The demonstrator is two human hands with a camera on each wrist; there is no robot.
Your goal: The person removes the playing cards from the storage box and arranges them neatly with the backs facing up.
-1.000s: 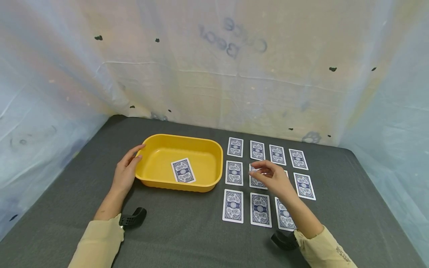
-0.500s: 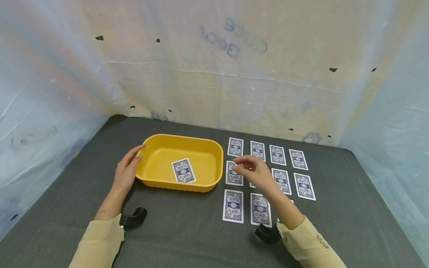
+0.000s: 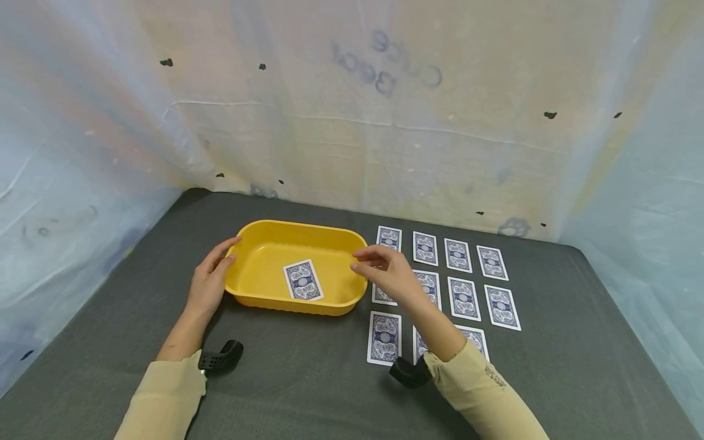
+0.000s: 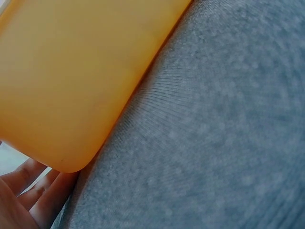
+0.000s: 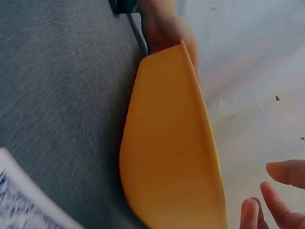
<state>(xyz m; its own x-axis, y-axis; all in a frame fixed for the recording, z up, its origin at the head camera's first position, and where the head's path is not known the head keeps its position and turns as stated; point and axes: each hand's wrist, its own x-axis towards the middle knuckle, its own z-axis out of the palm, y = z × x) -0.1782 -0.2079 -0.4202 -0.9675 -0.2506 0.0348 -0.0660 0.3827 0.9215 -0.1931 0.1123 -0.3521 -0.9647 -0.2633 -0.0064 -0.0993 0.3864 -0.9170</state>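
A yellow tray (image 3: 264,235) stands on the dark cloth, with one blue-and-white playing card (image 3: 303,280) lying back up inside it. My left hand (image 3: 208,284) rests at the tray's left end, thumb and fingertips on the rim. In the left wrist view its fingers (image 4: 45,198) reach fairly straight behind the tray's corner. My right hand (image 3: 389,276) hovers at the tray's right rim, its thumb and fingers apart. The right wrist view shows nothing between its fingertips (image 5: 250,210). Behind that hand, a playing card (image 3: 384,296) is partly covered.
Several playing cards lie back up in rows right of the tray, among them one at the far corner (image 3: 492,263) and one at the near left (image 3: 384,338). A pale plastic sheet (image 3: 352,134) hangs behind the table. A black band (image 3: 221,355) sits at the left wrist.
My right hand has moved left from over the middle row of cards to the tray's right rim. The left hand, the tray and the card in it stay as they were.
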